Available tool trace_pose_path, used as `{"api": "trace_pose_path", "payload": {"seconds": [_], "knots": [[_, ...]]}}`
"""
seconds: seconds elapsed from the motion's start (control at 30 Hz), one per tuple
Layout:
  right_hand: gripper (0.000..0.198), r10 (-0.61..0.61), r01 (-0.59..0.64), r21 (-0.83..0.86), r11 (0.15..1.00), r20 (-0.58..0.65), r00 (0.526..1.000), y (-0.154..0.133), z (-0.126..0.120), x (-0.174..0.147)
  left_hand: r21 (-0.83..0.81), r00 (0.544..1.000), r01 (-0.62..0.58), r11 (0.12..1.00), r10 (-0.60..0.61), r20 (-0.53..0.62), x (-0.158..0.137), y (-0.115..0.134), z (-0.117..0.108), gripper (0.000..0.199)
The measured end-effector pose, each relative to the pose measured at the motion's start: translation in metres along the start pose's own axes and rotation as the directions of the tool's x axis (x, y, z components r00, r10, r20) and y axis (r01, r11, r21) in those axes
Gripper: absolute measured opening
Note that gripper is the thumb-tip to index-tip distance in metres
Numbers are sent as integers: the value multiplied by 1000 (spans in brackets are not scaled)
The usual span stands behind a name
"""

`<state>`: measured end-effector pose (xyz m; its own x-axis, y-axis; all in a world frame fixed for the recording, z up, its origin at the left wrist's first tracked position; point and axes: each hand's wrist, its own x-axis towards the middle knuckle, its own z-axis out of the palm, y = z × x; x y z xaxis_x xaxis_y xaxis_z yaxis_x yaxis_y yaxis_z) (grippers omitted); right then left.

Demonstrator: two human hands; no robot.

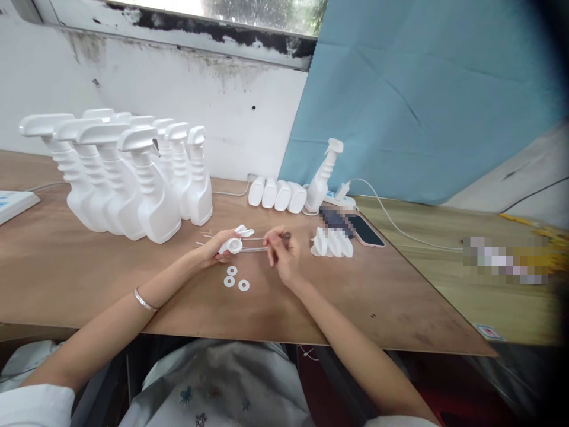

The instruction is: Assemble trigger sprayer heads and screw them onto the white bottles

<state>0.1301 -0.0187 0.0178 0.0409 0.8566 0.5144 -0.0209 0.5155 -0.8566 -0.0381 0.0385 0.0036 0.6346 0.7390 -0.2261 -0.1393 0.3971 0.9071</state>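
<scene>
My left hand (217, 248) is closed around a white spray trigger head (234, 244), its round opening facing me. Just to the right, my right hand (282, 254) has its fingers pinched together. A small dark end (287, 236) shows at its fingers; I cannot make out what it belongs to. Thin pale tubes (254, 249) lie between the two hands, partly hidden by them. Three white ring washers (229, 281) rest flat on the wooden table (200, 308) below the hands.
Several white spray bottles (157, 207) stand at the left. Along the wall are several white bottles lying down (283, 196) and one upright spray bottle (320, 178). Several white trigger heads (333, 243), a phone (367, 231) and a power strip (342, 200) with cable are at the right.
</scene>
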Motion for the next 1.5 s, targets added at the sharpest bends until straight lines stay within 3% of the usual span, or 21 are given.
{"api": "trace_pose_path", "payload": {"seconds": [0.03, 0.1, 0.17, 0.23, 0.3, 0.47, 0.57, 0.67, 0.77, 0.87, 0.97, 1.07, 1.17, 1.3, 1.37, 1.43, 1.5], "knots": [[15, -79, 91, -163, 982, 79, 994, 1, 0, -2, 1, 1000, 16, 1000, -16, -5, 0, -1, 0, 21], [10, -196, 287, -417, 863, 246, 949, 5, 1, -6, 0, 999, 37, 999, -37, -3, 1, -2, 0, 24], [13, -235, 406, -542, 735, 359, 903, 12, 1, -8, 2, 1000, 31, 1000, -31, 1, 0, -3, 2, 24], [18, -232, 444, -601, 664, 399, 887, 17, 0, -9, 15, 1000, 11, 1000, -11, -10, 0, -4, 3, 23], [18, -237, 449, -600, 662, 400, 885, 18, 0, -9, 20, 999, 1, 1000, 0, -39, 0, -3, 4, 23], [10, -265, 360, -476, 802, 257, 929, 7, 1, -7, -92, 992, -49, 995, 38, -122, 3, 0, -3, 26], [15, -145, 274, -475, 836, 290, 946, 1, 1, -3, -185, 988, -104, 977, 81, -129, 5, 2, -10, 26], [17, 46, 228, -571, 789, 425, 904, 1, -3, 2, -240, 990, -122, 963, 101, -99, 5, 4, -13, 26], [14, 94, 207, -668, 714, 385, 918, 4, -5, 4, -237, 991, -128, 963, 116, -64, 4, 5, -9, 29], [11, 8, 176, -668, 723, 263, 965, 6, -3, 3, -173, 987, -150, 973, 139, -76, 1, 6, 0, 30], [17, -103, 221, -662, 717, 213, 971, 6, 1, -2, -115, 983, -162, 980, 150, -108, 1, 4, 8, 25], [22, -171, 326, -704, 630, 284, 944, 9, 5, -8, -20, 964, -194, 981, 187, -187, 1, 0, 12, 14], [23, -177, 410, -760, 504, 374, 910, 12, 6, -14, 195, 935, -220, 956, 264, -238, 2, -3, 16, 19], [21, -204, 545, -750, 375, 506, 838, 17, 10, -23, 532, 876, -251, 809, 424, -231, 12, 5, 27, 22], [20, -175, 607, -727, 321, 584, 792, 17, 14, -29, 608, 909, -203, 768, 379, -175, 27, 12, 38, 21], [17, -100, 644, -713, 277, 645, 757, 17, 18, -33, 645, 962, -128, 753, 252, -103, 48, 19, 53, 17], [14, -3, 657, -708, 258, 680, 733, 16, 21, -36, 684, 982, -91, 724, 178, -58, 72, 21, 70, 16]]}}
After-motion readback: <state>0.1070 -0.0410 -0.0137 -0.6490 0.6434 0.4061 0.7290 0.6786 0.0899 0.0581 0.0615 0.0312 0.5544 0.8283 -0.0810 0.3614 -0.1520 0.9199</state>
